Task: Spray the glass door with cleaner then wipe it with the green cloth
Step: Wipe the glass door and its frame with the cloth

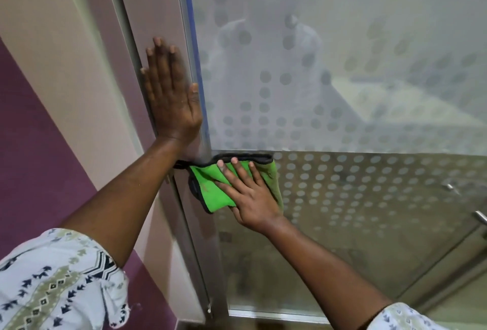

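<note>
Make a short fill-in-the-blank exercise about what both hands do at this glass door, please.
1. The right hand presses the ____ cloth against the glass door.
2. The left hand lies flat on the door frame and holds ____.
3. The glass bears rows of round ____.
Missing words: green; nothing; dots.

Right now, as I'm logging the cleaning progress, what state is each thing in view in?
glass door: dotted frosting; wet or dry cannot be told.
green cloth: folded, pressed against the glass door near its left edge.
right hand: open, straight fingers pressing the green cloth.
left hand: open, flat against the frame panel beside the glass.
</note>
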Motion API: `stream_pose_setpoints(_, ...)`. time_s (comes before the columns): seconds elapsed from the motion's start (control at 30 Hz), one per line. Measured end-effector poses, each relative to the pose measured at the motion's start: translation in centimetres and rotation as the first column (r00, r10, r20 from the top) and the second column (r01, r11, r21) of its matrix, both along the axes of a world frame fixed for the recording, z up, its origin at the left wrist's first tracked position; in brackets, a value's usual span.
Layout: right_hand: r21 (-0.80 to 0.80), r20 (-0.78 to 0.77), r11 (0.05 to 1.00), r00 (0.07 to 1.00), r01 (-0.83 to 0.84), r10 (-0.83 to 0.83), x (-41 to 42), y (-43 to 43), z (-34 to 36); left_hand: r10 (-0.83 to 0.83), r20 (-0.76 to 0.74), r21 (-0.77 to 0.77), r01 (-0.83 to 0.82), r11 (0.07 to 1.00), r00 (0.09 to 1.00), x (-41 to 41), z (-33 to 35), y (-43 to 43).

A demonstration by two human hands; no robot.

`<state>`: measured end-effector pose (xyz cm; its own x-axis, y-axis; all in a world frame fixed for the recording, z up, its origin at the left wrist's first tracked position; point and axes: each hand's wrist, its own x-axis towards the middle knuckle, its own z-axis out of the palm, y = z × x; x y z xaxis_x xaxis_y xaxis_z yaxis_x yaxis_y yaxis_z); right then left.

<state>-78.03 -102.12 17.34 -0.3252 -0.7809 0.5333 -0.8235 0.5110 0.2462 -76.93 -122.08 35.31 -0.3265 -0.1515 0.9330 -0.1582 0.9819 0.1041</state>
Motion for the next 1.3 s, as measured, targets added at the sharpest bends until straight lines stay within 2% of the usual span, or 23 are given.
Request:
stream_pose_setpoints(0.1, 0.082, 0.193, 0.994, 0.98, -0.069, 0.052, 0.9, 1.7, -1.3, -0.075, 0.012, 0.038, 0.075, 0.996, 0.997, 0.8, 0.3, 0.4)
stream_pose_setpoints(0.17, 0.107, 0.384, 0.99, 0.922, -0.094, 0.046, 2.0, 3.0, -2.6, -0.169, 0.028, 0.081, 0.166, 0.983, 0.985, 2.0, -0.2, 1.2)
stream_pose_setpoints(0.23, 0.083, 0.595, 0.995, 0.804, -0.053, -0.007, 3.6, 4.5, -4.0, -0.249, 0.072, 0.156, 0.235, 0.959, 0.966, 3.7, -2.1, 2.4)
stream_pose_setpoints(0.3, -0.044, 0.756, 0.997, 0.655, 0.059, -0.005, 5.3, 6.4, -5.2, -0.303, 0.13, 0.236, 0.268, 0.934, 0.944, 5.6, -5.5, 3.9)
stream_pose_setpoints(0.37, -0.183, 0.851, 0.956, 0.524, 0.228, 0.038, 6.9, 8.4, -6.0, -0.362, 0.197, 0.337, 0.284, 0.898, 0.911, 7.9, -10.1, 5.9)
stream_pose_setpoints(0.43, -0.218, 0.924, 0.899, 0.377, 0.379, 0.065, 8.2, 10.2, -6.7, -0.414, 0.269, 0.483, 0.25, 0.839, 0.87, 10.5, -15.0, 8.6)
stream_pose_setpoints(0.53, -0.223, 0.96, 0.824, 0.265, 0.521, 0.092, 10.0, 12.5, -7.8, -0.497, 0.444, 0.685, 0.076, 0.725, 0.746, 14.2, -21.0, 13.8)
stream_pose_setpoints(0.57, -0.219, 0.966, 0.8, 0.24, 0.558, 0.097, 10.6, 13.1, -8.0, -0.569, 0.471, 0.772, -0.003, 0.636, 0.675, 15.1, -22.4, 15.6)
stream_pose_setpoints(0.6, -0.22, 0.969, 0.778, 0.22, 0.588, 0.108, 11.2, 13.8, -8.2, -0.652, 0.458, 0.855, -0.099, 0.509, 0.604, 15.8, -23.4, 17.4)
stream_pose_setpoints(0.7, -0.251, 0.968, 0.688, 0.178, 0.681, 0.177, 12.8, 15.7, -8.6, -0.861, 0.213, 0.944, -0.324, 0.06, 0.461, 17.5, -25.4, 22.9)
stream_pose_setpoints(0.73, -0.257, 0.966, 0.674, 0.163, 0.693, 0.201, 13.2, 16.6, -8.9, -0.891, 0.12, 0.932, -0.358, -0.051, 0.439, 17.9, -25.7, 24.5)
stream_pose_setpoints(0.8, -0.26, 0.959, 0.651, 0.111, 0.713, 0.261, 14.2, 18.0, -9.7, -0.911, -0.011, 0.921, -0.351, -0.17, 0.413, 18.7, -26.0, 27.2)
stream_pose_setpoints(0.87, -0.282, 0.925, 0.636, 0.028, 0.718, 0.379, 15.1, 19.3, -10.9, -0.894, -0.093, 0.909, -0.33, -0.256, 0.439, 19.4, -26.1, 29.1)
stream_pose_setpoints(0.93, -0.241, 0.892, 0.651, -0.1, 0.72, 0.441, 15.3, 21.0, -13.5, -0.88, -0.131, 0.898, -0.322, -0.3, 0.457, 19.9, -26.2, 30.8)
stream_pose_setpoints(1.0, -0.251, 0.843, 0.657, -0.173, 0.711, 0.509, 14.6, 23.1, -18.3, -0.884, -0.108, 0.901, -0.331, -0.28, 0.454, 20.6, -26.7, 32.2)
stream_pose_setpoints(1.03, -0.2, 0.83, 0.668, -0.238, 0.717, 0.504, 15.5, 24.1, -17.4, -0.887, -0.099, 0.906, -0.327, -0.268, 0.452, 20.9, -27.0, 32.9)
stream_pose_setpoints(1.07, -0.179, 0.82, 0.664, -0.263, 0.726, 0.509, 17.2, 25.3, -13.7, -0.889, -0.089, 0.909, -0.328, -0.256, 0.448, 21.3, -27.1, 33.4)
stream_pose_setpoints(1.2, -0.168, 0.866, 0.532, -0.133, 0.83, 0.481, 18.7, 31.3, -9.5, -0.9, -0.111, 0.905, -0.33, -0.267, 0.423, 22.2, -26.2, 35.1)
stream_pose_setpoints(1.27, -0.088, 0.901, 0.518, -0.154, 0.851, 0.406, 19.4, 34.0, -8.9, -0.905, -0.176, 0.896, -0.317, -0.311, 0.388, 22.6, -25.1, 35.7)
stream_pose_setpoints(1.3, -0.042, 0.882, 0.529, -0.217, 0.847, 0.418, 19.7, 34.9, -9.1, -0.901, -0.226, 0.88, -0.32, -0.351, 0.369, 22.9, -24.5, 35.9)
